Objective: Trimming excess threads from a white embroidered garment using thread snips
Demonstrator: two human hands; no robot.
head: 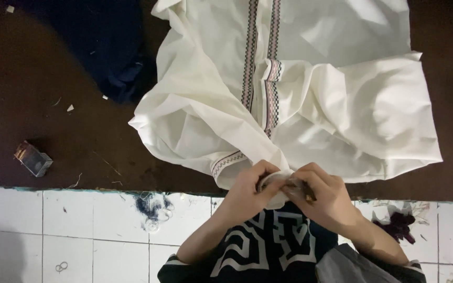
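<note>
Shirt (310,89) lies spread across the brown tabletop (53,136), hem at 6 o'clock. Left hand (247,191) and right hand (323,196) both pinch that edge; right grip also holds something small, can't tell what. Looks like hem handwork; next needs steady fingers.

Your white garment (310,89) runs off the top edge of the view, so its upper part is cut off. Its hem at the near edge of the dark table (53,120) is hidden under your left hand (250,191) and right hand (321,196). The small dark thing (306,195) in your right fingers is too blurred to identify.
</note>
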